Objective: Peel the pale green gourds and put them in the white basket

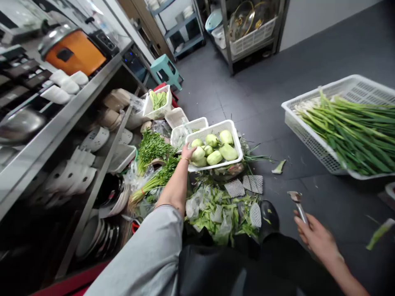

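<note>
My left hand (187, 153) is at the left end of a white plastic basket (236, 142), its thumb over the rim and the other fingers mostly hidden. Several pale green, rounded vegetables (214, 158) that look peeled, perhaps chayotes, lie in this basket. Off to the right, above the dark floor, my right hand (317, 236) is closed around the handle of a metal peeler (298, 201), with its head pointing away from me. Below the basket, a heap of green peelings (210, 209) mixed with clear plastic lies in front of my body.
A large white crate (314, 137) of green onions (354, 127) stands on the right. Leafy greens (154, 150) and smaller baskets (189, 125) lie left of centre. Steel shelving (92, 88) with dishes runs along the left. A teal stool (166, 70) stands farther back. White foam nets (243, 187) are beside a black shoe (269, 218).
</note>
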The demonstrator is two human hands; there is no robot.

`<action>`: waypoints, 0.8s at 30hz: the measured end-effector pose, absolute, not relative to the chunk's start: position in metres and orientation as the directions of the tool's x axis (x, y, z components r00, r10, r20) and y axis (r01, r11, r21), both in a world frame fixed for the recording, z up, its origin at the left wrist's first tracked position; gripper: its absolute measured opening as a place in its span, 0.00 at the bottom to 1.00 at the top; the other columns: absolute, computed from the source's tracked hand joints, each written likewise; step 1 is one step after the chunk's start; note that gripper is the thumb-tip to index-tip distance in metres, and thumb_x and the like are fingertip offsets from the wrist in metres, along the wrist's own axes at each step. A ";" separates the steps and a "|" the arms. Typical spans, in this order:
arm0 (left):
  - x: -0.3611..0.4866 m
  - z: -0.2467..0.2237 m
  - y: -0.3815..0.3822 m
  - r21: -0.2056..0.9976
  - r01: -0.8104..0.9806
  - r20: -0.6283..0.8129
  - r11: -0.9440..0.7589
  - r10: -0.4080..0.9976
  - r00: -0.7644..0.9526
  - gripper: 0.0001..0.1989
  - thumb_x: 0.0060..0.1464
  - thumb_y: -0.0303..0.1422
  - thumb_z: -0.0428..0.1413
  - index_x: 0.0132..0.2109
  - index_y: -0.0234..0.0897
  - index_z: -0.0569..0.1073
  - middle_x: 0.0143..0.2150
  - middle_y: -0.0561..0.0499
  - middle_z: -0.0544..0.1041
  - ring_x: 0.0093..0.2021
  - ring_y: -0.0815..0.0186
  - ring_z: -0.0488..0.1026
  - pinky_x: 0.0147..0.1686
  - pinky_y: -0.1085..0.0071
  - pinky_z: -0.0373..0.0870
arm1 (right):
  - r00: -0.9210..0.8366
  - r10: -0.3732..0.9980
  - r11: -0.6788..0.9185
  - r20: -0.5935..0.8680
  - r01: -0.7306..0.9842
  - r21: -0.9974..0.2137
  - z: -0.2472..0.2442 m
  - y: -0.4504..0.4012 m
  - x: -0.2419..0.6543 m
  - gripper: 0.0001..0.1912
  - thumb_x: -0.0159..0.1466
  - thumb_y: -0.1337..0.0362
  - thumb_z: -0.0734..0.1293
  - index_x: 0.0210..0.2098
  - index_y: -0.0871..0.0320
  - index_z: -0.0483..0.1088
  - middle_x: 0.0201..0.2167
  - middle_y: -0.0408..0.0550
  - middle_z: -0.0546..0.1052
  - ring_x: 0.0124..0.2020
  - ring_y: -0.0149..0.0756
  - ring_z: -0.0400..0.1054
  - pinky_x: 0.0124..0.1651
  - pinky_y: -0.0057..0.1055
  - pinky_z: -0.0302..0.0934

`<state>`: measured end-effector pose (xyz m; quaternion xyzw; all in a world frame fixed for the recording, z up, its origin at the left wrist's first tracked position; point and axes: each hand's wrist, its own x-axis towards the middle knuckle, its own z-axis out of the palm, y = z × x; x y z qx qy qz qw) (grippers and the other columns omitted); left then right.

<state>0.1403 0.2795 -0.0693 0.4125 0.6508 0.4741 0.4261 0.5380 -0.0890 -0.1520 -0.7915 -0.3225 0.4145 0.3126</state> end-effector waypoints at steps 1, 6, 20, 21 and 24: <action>0.123 -0.064 0.279 0.956 0.197 -0.145 0.215 0.936 -0.320 0.27 0.26 0.28 0.69 0.39 0.35 0.73 0.47 0.42 0.74 0.58 0.54 0.64 0.54 0.62 0.62 | 0.403 0.795 -0.585 -0.453 0.312 -0.749 -0.143 -0.075 0.532 0.30 0.54 0.41 0.61 0.46 0.57 0.70 0.16 0.42 0.70 0.15 0.38 0.64 0.19 0.34 0.59; 0.016 -0.034 0.233 0.847 0.381 -0.232 0.370 0.903 -0.361 0.15 0.32 0.30 0.68 0.32 0.33 0.75 0.26 0.50 0.75 0.37 0.61 0.73 0.45 0.63 0.67 | 0.183 0.938 -0.341 -0.296 0.650 -0.679 -0.096 -0.016 0.489 0.24 0.59 0.46 0.59 0.43 0.56 0.71 0.25 0.48 0.77 0.29 0.46 0.73 0.34 0.40 0.65; 0.011 -0.124 0.107 0.747 0.298 -0.614 0.594 0.788 -0.031 0.16 0.23 0.22 0.68 0.25 0.36 0.74 0.21 0.52 0.70 0.28 0.61 0.69 0.36 0.65 0.67 | -0.217 0.952 0.087 -0.216 0.868 -0.489 0.020 -0.029 0.368 0.21 0.66 0.54 0.57 0.55 0.53 0.66 0.37 0.49 0.79 0.34 0.42 0.75 0.36 0.34 0.67; 0.028 -0.133 0.110 0.771 0.271 -0.587 0.577 0.808 -0.051 0.16 0.26 0.23 0.68 0.28 0.37 0.75 0.23 0.52 0.71 0.31 0.59 0.70 0.39 0.64 0.67 | -0.239 0.953 0.113 -0.187 0.851 -0.513 0.022 -0.031 0.356 0.20 0.66 0.55 0.57 0.55 0.53 0.66 0.38 0.49 0.80 0.35 0.42 0.75 0.37 0.34 0.68; 0.064 -0.143 0.132 0.904 0.250 -0.298 0.347 0.931 -0.212 0.17 0.35 0.29 0.66 0.37 0.39 0.75 0.35 0.47 0.72 0.43 0.55 0.70 0.50 0.59 0.63 | -0.318 0.940 0.200 -0.126 0.809 -0.553 0.015 -0.029 0.335 0.19 0.66 0.58 0.57 0.54 0.54 0.67 0.42 0.50 0.79 0.37 0.42 0.76 0.39 0.35 0.70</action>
